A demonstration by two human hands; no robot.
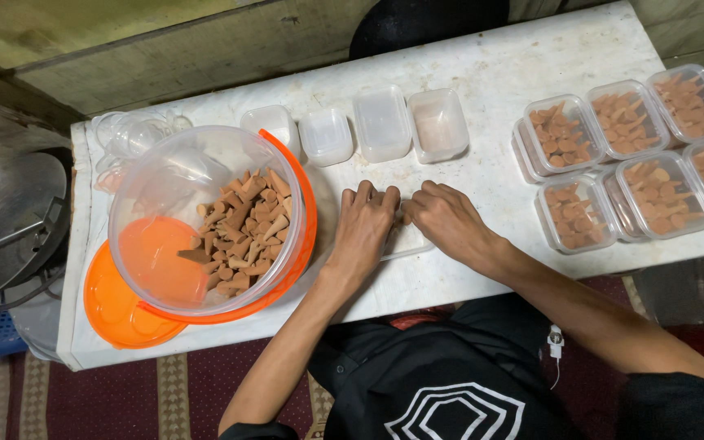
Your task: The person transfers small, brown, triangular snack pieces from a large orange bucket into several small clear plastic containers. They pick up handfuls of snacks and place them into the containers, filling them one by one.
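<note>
My left hand (363,224) and my right hand (443,216) lie side by side, palms down, pressing on a small clear plastic box (407,243) on the white table (499,73). The box is mostly hidden under my fingers; only its near edge shows. To the left a large clear tub with an orange rim (205,220) leans tilted, holding several brown cone-shaped pieces (242,228).
An orange lid (120,314) lies under the tub. Several empty small clear boxes (381,122) stand in a row at the back. Several closed boxes filled with brown cones (637,155) are grouped at the right. A metal pan (6,220) sits off the table's left edge.
</note>
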